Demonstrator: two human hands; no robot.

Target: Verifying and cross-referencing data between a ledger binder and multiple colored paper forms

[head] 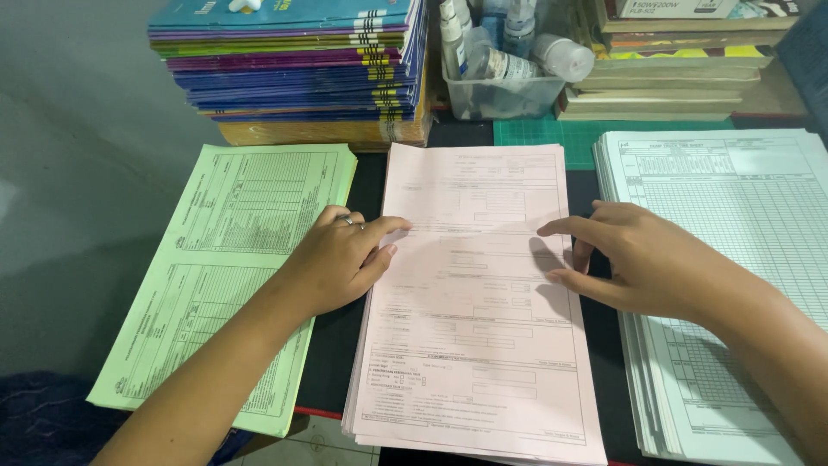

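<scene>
Forearms enter from the bottom edge, one from each side, both meeting over the pink stack [474, 345], a thick pile of printed forms lying square on the dark desk [336, 362] with its near edge fanned slightly. Left hand [341, 259]: palm down on the stack's left margin, fingers loosely curled, index tip and thumb pressed onto the top sheet, a ring on one finger; it reads as pinning the pile so it cannot slide, grasping nothing. Right hand [638, 259]: fingers spread and slightly arched, tips touching the top pink sheet near its right margin, thumb low at the edge; open, nothing lifted that I can see, though whether a sheet corner is caught under the thumb I cannot tell. Outside the left fingers, just beside the pink stack, lie green forms [233, 267], turned sideways, probably to keep them distinct. Outside the right fingers sits a taller white stack [733, 259] of gridded sheets, its edge under the right wrist. Three colours side by side suggest sorted sets kept within reach. Beyond the fingertips: a green cutting mat [586, 134], a clear tub of small bottles [504, 73], a pile of purple-spined exercise books [293, 65] behind the left fingers, and a pile of books [673, 78] behind the right.
</scene>
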